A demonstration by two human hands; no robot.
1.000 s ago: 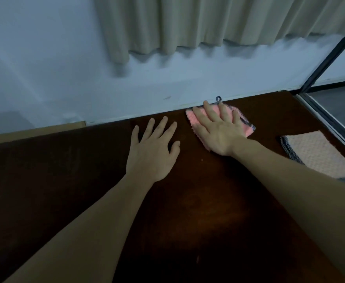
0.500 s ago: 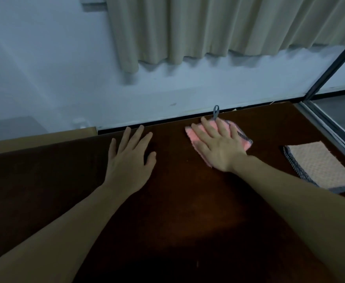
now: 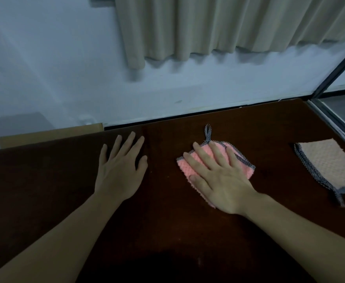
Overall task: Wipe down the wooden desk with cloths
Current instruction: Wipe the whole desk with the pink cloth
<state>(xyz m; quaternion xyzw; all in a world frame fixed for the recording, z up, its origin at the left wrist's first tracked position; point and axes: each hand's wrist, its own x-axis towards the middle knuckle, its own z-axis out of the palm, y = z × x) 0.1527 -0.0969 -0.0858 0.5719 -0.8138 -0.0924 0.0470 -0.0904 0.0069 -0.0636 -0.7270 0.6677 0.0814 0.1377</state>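
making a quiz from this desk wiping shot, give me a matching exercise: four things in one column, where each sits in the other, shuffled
Things:
1. pink knitted cloth
2. beige knitted cloth
3. left hand
4. beige pleated curtain

Places:
A. flat on the bare dark wooden desk
B. hanging on the wall behind
C. under the right hand
D. lying untouched at the desk's right edge

Pairs: 1-C, 2-D, 3-A, 4-B

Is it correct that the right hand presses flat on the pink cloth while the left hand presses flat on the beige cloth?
Not quite. In the head view the right hand does press flat on the pink cloth, but the left hand lies flat on the bare desk. The beige cloth lies untouched at the desk's right edge.
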